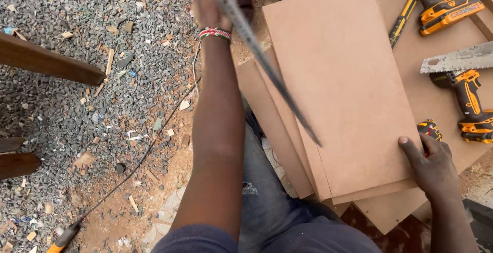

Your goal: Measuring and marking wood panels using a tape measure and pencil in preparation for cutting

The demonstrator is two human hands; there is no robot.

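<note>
The left hand (pixel 208 9) has its grip clamped on one handsaw (pixel 262 58) whose blade slants over the top board (pixel 339 83) — roughly four stacked on the surface. The right hand (pixel 431 165) presses flat, fingers apart, on the stack's corner. Two cordless drills (pixel 470 101) — and a second saw (pixel 459 58) — lie nearby.

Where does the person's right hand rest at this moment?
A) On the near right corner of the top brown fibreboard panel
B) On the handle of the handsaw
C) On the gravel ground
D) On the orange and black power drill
A: the right hand lies flat on the near right corner of the top brown fibreboard panel, while the left hand holds the long metal handsaw.
</note>
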